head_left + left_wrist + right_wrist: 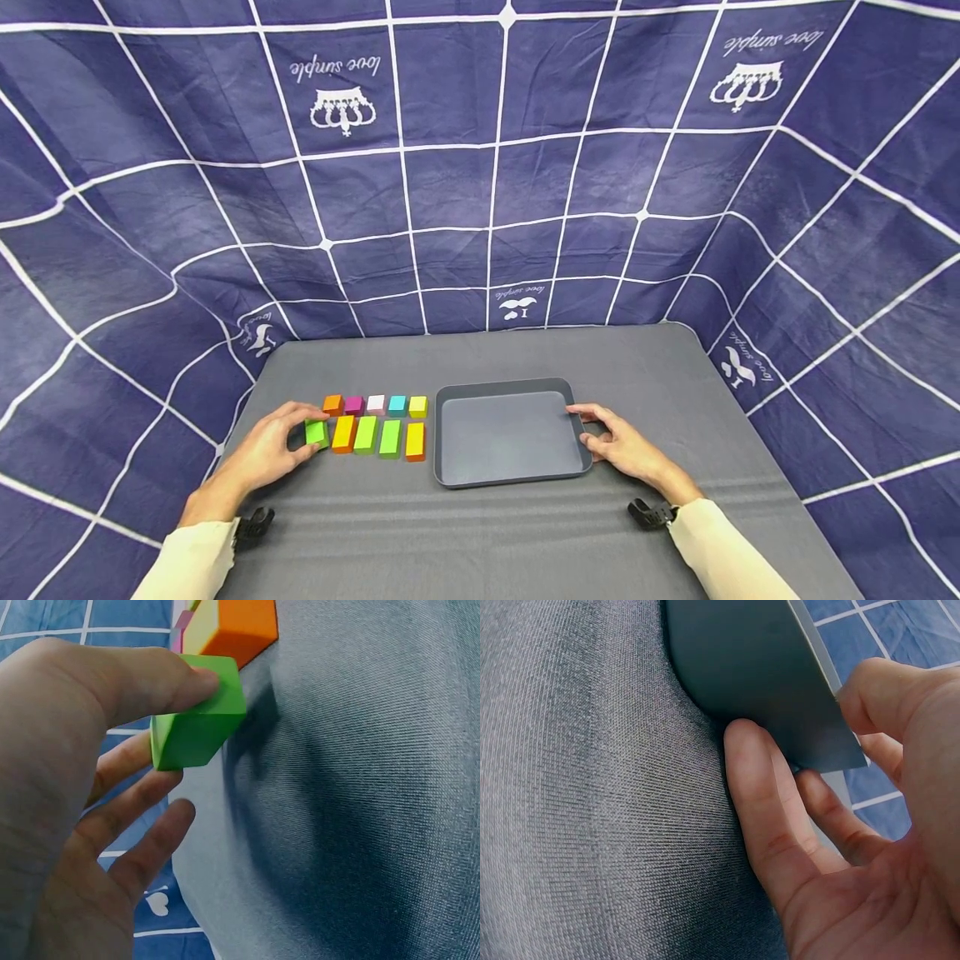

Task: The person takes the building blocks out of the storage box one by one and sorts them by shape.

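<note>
My left hand (272,443) pinches a bright green block (317,433) at the left end of the block rows. In the left wrist view the thumb lies on one face of the green block (199,712), with fingers on the far side. A dark grey shallow tray (510,482) lies to the right of the blocks. My right hand (621,448) holds the tray's right edge. In the right wrist view the thumb touches the lower outer wall of the tray (757,667), while another finger bends at its rim; the fingertips behind it are partly hidden.
Beside the green block stands a front row of longer blocks: orange (343,435), green (366,435), another green (390,439) and yellow-orange (416,442). Smaller orange, purple (354,406), white, cyan (397,406) and yellow cubes line up behind. Blue gridded cloth (450,192) surrounds the grey table (420,542).
</note>
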### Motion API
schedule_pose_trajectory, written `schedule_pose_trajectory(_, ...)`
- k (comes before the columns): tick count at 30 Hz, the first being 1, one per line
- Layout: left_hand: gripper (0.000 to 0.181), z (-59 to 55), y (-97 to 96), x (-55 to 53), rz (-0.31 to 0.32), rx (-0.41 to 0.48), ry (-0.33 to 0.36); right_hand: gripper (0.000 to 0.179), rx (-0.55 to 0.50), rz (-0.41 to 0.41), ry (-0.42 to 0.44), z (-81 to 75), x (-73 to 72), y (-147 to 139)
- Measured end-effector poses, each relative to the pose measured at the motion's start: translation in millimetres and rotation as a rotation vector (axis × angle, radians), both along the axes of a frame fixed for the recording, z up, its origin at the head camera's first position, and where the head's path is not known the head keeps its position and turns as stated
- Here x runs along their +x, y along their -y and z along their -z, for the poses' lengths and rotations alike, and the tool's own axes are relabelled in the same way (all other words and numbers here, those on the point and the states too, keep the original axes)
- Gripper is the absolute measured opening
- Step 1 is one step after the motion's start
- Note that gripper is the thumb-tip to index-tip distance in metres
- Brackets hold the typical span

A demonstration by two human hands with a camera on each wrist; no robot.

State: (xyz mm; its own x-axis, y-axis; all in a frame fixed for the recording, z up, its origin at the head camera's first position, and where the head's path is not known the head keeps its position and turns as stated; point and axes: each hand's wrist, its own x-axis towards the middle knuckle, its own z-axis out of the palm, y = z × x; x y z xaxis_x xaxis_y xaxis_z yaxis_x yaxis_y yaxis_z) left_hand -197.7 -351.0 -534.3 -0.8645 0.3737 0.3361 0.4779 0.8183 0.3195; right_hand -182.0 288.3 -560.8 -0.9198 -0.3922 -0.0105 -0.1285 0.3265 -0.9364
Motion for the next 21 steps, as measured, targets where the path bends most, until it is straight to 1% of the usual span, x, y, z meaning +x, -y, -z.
schedule_pose_trajectory(5, 0.060, 5.9, 2.6, -1.5, 0.047, -0.010, 0.015, 0.056, 0.001, -0.005, 0.000, 1.9, -1.9, -0.3)
schedule_pose_trajectory(11, 0.060, 9.8, 4.1, -4.2, 0.064, -0.017, 0.043, 0.056, 0.001, -0.007, 0.004, 2.4, -2.9, -0.8)
schedule_pose_trajectory(14, 0.060, 10.5, 4.2, -3.9, 0.070, -0.022, 0.022, 0.056, 0.002, -0.008, 0.001, 2.8, -2.4, -1.5)
schedule_pose_trajectory(18, 0.061, 11.8, 4.3, -2.6, 0.085, -0.001, -0.012, 0.056, -0.001, -0.009, -0.003, 2.6, -1.6, -1.0)
schedule_pose_trajectory(21, 0.062, 12.6, 4.5, -1.2, 0.085, 0.018, -0.019, 0.056, -0.009, -0.010, -0.007, 3.0, -1.7, -0.2)
